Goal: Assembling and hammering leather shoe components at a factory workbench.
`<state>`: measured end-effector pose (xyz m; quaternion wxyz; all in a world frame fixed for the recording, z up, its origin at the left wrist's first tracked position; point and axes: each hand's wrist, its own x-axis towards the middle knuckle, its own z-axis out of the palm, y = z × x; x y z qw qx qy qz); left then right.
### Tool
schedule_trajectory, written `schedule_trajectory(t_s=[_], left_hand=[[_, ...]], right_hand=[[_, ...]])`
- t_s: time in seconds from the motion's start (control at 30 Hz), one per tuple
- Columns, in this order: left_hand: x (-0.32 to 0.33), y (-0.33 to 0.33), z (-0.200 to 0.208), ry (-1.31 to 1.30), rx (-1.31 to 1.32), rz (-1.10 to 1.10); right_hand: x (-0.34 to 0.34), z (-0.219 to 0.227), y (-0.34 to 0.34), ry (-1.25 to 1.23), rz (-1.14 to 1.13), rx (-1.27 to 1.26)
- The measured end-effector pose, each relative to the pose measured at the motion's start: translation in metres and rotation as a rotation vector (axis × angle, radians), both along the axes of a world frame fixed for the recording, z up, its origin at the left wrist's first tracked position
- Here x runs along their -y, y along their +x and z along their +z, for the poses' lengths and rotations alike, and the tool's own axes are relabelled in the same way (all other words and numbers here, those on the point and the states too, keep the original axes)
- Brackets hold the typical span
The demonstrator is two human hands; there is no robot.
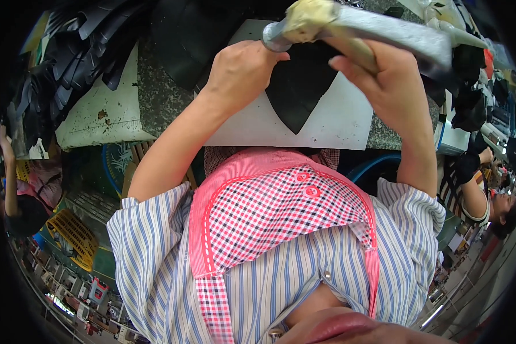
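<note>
The right hand (393,80) is wrapped around the pale wooden handle of a hammer (355,26), its grip pressed tight on the shaft, with the grey metal head raised close to the camera. The left hand (241,69) is curled into a closed grip with its knuckles against a black pointed leather piece (298,86); whether it pinches the piece cannot be told. The piece lies on a white board (338,123) on the speckled stone worktop (155,97). The hammer hides part of the piece. Stacked black cut pieces (74,57) lie far left, and a co-worker (487,195) sits at the right.
</note>
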<state>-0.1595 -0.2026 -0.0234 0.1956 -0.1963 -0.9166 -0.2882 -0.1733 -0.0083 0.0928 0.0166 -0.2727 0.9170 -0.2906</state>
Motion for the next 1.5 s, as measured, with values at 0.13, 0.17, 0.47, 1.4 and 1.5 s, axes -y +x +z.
schedule_trajectory(t_s=[0.13, 0.17, 0.47, 1.4, 1.5], left_hand=[[0.007, -0.001, 0.004, 0.420, 0.318, 0.020], [0.010, -0.002, 0.005, 0.624, 0.489, 0.020], [0.012, 0.001, 0.015, 0.290, 0.342, -0.081], [-0.031, 0.007, 0.042, 0.148, 0.162, 0.011], [-0.026, 0.001, 0.042, 0.396, 0.477, -0.082]], right_hand=[[-0.009, 0.004, -0.010, -0.006, 0.016, 0.004], [-0.010, 0.004, -0.010, -0.262, 0.050, -0.059], [0.004, 0.011, -0.012, 0.157, -0.021, 0.136], [-0.088, 0.007, 0.049, -0.680, -0.351, 0.345], [-0.061, 0.012, 0.053, -0.196, -0.171, 0.251]])
